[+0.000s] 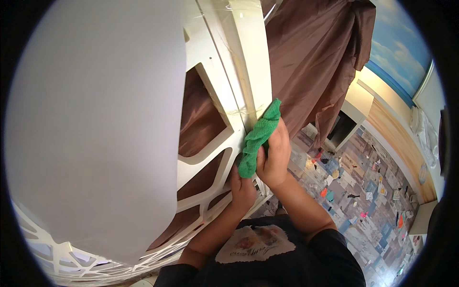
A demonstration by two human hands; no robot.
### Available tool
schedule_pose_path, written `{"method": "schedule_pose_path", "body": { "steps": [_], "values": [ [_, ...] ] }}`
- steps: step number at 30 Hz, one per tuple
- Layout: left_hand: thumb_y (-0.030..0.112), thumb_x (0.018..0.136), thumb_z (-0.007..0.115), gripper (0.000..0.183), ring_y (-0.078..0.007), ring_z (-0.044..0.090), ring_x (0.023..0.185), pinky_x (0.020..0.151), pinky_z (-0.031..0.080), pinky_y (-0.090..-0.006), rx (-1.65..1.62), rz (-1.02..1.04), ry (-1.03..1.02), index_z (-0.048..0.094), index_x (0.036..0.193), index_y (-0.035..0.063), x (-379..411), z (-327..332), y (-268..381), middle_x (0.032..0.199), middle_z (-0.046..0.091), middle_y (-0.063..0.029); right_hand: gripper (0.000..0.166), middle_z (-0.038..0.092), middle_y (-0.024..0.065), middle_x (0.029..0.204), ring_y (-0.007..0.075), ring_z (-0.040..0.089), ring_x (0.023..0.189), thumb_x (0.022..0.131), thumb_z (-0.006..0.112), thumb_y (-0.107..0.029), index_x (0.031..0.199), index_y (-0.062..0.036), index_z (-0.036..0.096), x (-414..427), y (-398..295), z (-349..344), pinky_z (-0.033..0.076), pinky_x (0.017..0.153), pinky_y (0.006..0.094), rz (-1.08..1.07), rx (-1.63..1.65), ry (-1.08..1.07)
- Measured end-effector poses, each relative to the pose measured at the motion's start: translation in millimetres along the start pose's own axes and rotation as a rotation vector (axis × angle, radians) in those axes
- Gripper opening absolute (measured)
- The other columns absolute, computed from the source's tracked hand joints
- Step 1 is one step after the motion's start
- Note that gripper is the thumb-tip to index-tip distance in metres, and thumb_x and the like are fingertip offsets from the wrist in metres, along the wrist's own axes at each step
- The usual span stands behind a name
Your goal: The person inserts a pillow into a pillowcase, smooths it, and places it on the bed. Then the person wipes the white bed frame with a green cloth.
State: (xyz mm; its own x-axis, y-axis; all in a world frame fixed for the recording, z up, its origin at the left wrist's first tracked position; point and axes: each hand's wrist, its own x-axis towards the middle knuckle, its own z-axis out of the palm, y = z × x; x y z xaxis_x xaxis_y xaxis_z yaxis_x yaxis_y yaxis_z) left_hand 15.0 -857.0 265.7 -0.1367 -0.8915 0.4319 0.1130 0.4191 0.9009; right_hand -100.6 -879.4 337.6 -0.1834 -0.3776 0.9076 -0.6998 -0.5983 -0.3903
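Observation:
A green terry cloth [259, 138], bunched into a roll, lies against the edge of a white lattice panel [231, 134]. My right hand [276, 158] grips it from the right side, the fingers partly behind it. Just below the cloth's lower end, my left hand [244, 190] touches the panel's edge. Its fingertips are hidden by the cloth and a panel bar, so its grip cannot be made out. Strips of clear tape [244, 112] cross the upper part of the panel's frame.
A large plain white surface [96, 125] covers the left. Brown fabric [308, 61] hangs behind the panel and to its right. Scraps of paper and other litter lie on the patterned floor [358, 201]. A white cabinet [353, 118] stands by the sky-painted wall [398, 46].

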Motion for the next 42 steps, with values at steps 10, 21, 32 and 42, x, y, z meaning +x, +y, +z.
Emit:
{"method": "schedule_pose_path", "body": {
  "steps": [10,21,32,42],
  "values": [
    [0.027,0.104,0.031,0.052,-0.0289,0.043,0.133,0.110,0.033,-0.0374,0.421,0.230,-0.108,0.037,0.143,-0.0074,-11,-15,-31,0.147,0.041,-0.0188,0.077,0.049,0.0304,0.129,0.0445,0.052,0.115,0.084,0.069,-0.022,0.142,0.0101,0.030,-28,-4,-5,0.042,0.097,0.0476,0.241,0.185,-0.068],
    [0.034,0.105,0.027,0.058,-0.0286,0.040,0.132,0.109,0.030,-0.0396,0.377,0.120,-0.211,0.027,0.145,-0.0071,-8,-15,-14,0.145,0.037,-0.0192,0.069,0.060,0.0241,0.116,0.0383,0.063,0.101,0.082,0.072,-0.024,0.135,0.0061,0.040,6,-8,-4,0.049,0.087,0.0414,0.251,0.136,-0.019],
    [0.055,0.103,0.025,0.077,-0.0258,0.034,0.138,0.114,0.026,-0.0406,-0.142,-0.030,0.005,0.012,0.151,-0.0024,-6,7,-14,0.152,0.028,-0.0169,0.064,0.060,0.0253,0.109,0.0420,0.061,0.098,0.078,0.077,-0.024,0.127,0.0045,0.047,-73,18,3,0.049,0.084,0.0437,0.394,0.132,-0.061],
    [0.035,0.105,0.027,0.058,-0.0297,0.036,0.133,0.111,0.026,-0.0413,0.059,0.051,0.005,0.025,0.145,-0.0071,-13,3,-15,0.144,0.033,-0.0214,0.061,0.061,0.0224,0.112,0.0420,0.060,0.101,0.073,0.076,-0.022,0.123,0.0029,0.052,-13,1,-3,0.049,0.088,0.0452,0.321,0.228,-0.031]
  ]
}}
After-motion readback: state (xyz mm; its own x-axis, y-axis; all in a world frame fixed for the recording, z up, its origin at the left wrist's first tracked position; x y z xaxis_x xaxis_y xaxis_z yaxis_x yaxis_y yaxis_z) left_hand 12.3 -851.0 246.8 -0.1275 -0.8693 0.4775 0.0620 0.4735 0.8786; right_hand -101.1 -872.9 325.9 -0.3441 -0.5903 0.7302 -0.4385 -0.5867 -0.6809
